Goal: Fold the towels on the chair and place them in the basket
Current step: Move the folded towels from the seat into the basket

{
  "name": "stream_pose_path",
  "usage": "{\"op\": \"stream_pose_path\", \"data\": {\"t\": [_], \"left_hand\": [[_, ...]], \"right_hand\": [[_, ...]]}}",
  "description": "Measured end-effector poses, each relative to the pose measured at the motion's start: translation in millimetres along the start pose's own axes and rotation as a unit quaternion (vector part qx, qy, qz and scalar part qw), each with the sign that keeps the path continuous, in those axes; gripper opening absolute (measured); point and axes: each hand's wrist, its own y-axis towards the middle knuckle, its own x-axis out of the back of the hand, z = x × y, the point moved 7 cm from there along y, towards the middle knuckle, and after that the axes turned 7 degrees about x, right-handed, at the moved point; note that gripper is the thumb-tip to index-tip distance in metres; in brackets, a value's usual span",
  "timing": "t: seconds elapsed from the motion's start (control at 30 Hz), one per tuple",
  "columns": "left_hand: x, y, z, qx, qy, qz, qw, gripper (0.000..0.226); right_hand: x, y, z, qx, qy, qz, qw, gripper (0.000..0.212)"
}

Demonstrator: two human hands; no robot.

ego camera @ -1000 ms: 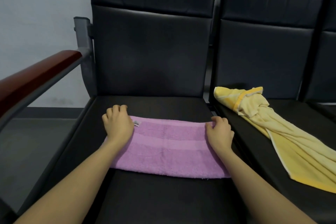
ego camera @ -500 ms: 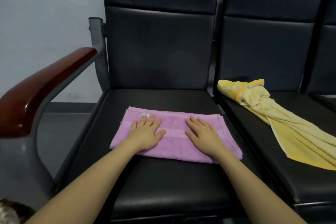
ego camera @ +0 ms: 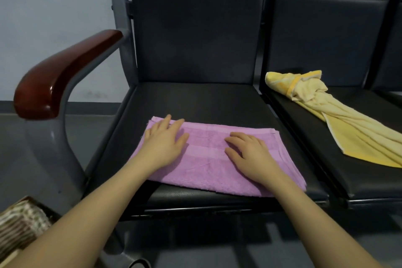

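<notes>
- The left hand (ego camera: 163, 142) and right hand (ego camera: 250, 153) lie flat, fingers straight, on the folded purple towel (ego camera: 208, 159).
- A yellow towel (ego camera: 339, 119) lies crumpled on the next seat.

Armrest (ego camera: 65, 72) blocks left side; seat (ego camera: 195, 100) behind towel (ego camera: 206, 159) open

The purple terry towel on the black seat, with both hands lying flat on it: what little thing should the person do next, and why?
Probably fold it across once more, carrying one short end over to the other. The purple terry towel lies as a long flat strip under the open left hand and right hand, likely too long for the woven basket down at the left.
</notes>
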Motion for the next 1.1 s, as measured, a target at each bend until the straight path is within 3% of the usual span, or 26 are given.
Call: {"op": "stream_pose_path", "data": {"t": [0.13,0.23,0.4,0.57,0.73,0.93,1.1], "left_hand": [[11.5,5.4,39.7,0.091,0.044,0.001,0.995,0.053],[12.1,2.6,56.1,0.098,0.070,-0.007,0.993,0.050],[13.7,4.4,63.1,0.105,-0.048,-0.051,0.992,0.038],[31.7,3.0,58.2,0.054,-0.179,-0.129,0.974,0.032],[65.6,-4.5,37.3,-0.012,-0.210,-0.208,0.955,0.028],[82.2,-23.9,-5.3,-0.134,-0.239,-0.241,0.931,0.029],[66.5,-24.1,-55.1,-0.192,-0.260,-0.226,0.919,0.023]], "right_hand": [[0.8,6.2,12.0,0.031,0.045,-0.038,0.998,0.030],[-3.8,11.6,17.0,0.036,0.061,-0.041,0.997,0.029],[-7.8,19.1,26.6,0.062,0.065,-0.025,0.996,0.032],[-23.2,22.0,34.4,0.070,0.010,0.062,0.996,0.048],[-43.0,35.9,53.7,0.083,-0.037,0.100,0.991,0.052],[-24.8,50.6,55.4,0.074,0.128,0.015,0.989,0.039],[8.1,33.3,2.7,-0.014,0.054,-0.027,0.998,0.032]]}}
